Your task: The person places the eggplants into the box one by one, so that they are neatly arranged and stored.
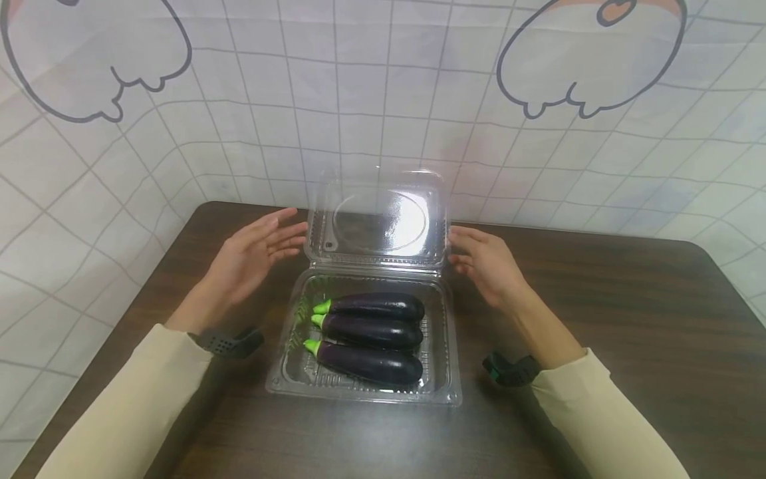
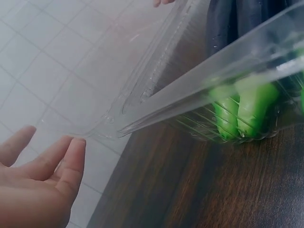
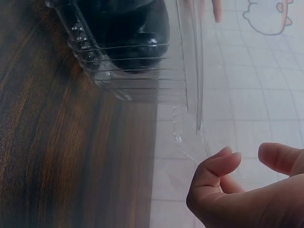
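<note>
A clear plastic clamshell container (image 1: 365, 397) sits on the table with its lid (image 1: 353, 233) raised at the back. Three dark purple eggplants (image 1: 374, 362) lie side by side in its base, green stems (image 2: 256, 102) to the left. My left hand (image 1: 245, 259) is beside the lid's left edge, fingers extended and thumb spread, holding nothing. On the other side, my right hand (image 1: 487, 266) has its fingertips right at the lid's right edge. In the right wrist view its fingers bend loosely by the lid and the thumb stands apart.
The dark wood-grain table (image 1: 646, 319) extends to both sides of the container. Behind it hangs a white cloth (image 1: 383, 86) with a grid pattern and cartoon outlines. Dark wrist devices (image 1: 230, 342) are worn on both wrists.
</note>
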Available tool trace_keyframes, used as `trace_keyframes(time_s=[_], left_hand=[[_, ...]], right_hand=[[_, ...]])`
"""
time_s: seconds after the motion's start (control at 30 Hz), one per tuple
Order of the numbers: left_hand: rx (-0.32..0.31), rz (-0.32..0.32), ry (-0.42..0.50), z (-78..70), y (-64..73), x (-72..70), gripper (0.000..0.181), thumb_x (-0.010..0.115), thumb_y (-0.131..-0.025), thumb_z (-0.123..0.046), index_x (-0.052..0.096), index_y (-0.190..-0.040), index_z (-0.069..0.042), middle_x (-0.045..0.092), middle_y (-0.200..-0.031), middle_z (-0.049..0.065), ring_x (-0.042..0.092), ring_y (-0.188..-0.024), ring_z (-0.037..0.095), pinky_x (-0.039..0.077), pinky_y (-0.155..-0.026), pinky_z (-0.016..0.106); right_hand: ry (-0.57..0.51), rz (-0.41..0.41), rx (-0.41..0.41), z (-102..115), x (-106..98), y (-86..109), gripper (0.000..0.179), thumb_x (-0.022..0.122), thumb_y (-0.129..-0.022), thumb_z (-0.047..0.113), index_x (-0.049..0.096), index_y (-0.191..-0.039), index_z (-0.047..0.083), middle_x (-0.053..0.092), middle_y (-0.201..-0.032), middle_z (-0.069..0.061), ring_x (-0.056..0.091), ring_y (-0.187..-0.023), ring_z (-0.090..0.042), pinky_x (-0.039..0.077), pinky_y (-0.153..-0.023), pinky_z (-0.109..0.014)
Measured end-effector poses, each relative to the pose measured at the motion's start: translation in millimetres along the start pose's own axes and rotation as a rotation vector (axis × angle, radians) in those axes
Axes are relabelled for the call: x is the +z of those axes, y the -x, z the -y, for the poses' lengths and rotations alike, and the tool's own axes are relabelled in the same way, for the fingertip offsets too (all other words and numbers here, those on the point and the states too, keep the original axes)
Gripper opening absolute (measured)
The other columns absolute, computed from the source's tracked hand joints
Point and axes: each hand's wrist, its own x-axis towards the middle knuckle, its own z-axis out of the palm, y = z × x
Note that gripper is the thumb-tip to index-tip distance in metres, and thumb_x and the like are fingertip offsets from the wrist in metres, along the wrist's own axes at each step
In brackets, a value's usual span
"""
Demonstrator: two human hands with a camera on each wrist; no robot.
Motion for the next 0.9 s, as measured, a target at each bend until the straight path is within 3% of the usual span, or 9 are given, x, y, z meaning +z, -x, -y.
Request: trace_keyframes(time_s=[0.2,0.5,0.9], left_hand=[[0.053,0.027,0.019,-1.7,1.8,1.5,0.045,0.037,-0.104,-0.021,0.031,-0.144,0.000,0.033,-0.146,0.029,0.043,-0.126,0.037,0.033,-0.104,0.039],[0.082,0.011,-0.095,-6.4,9.1,7.9,0.051,0.039,-0.103,-0.016,0.025,-0.146,0.007,0.042,-0.141,0.021,0.040,-0.129,0.038,0.033,-0.106,0.038],[0.104,-0.010,-0.053,-8.5,20.3,13.9,0.053,0.041,-0.102,-0.013,0.020,-0.147,0.008,0.037,-0.142,0.028,0.044,-0.128,0.036,0.033,-0.106,0.038]], right_hand=[[-0.020,0.001,-0.032,2.3,-0.7,5.2,0.048,0.048,-0.100,0.019,0.039,-0.142,-0.003,0.042,-0.134,-0.019,0.054,-0.105,-0.027,0.045,-0.080,-0.021],[0.017,0.004,-0.117,2.7,0.8,13.2,0.050,0.052,-0.099,0.020,0.039,-0.142,-0.002,0.041,-0.139,-0.016,0.055,-0.105,-0.028,0.046,-0.083,-0.025],[0.111,-0.013,-0.206,-0.4,3.3,19.9,0.052,0.055,-0.098,0.026,0.041,-0.140,0.001,0.049,-0.133,-0.015,0.057,-0.108,-0.032,0.047,-0.088,-0.030]])
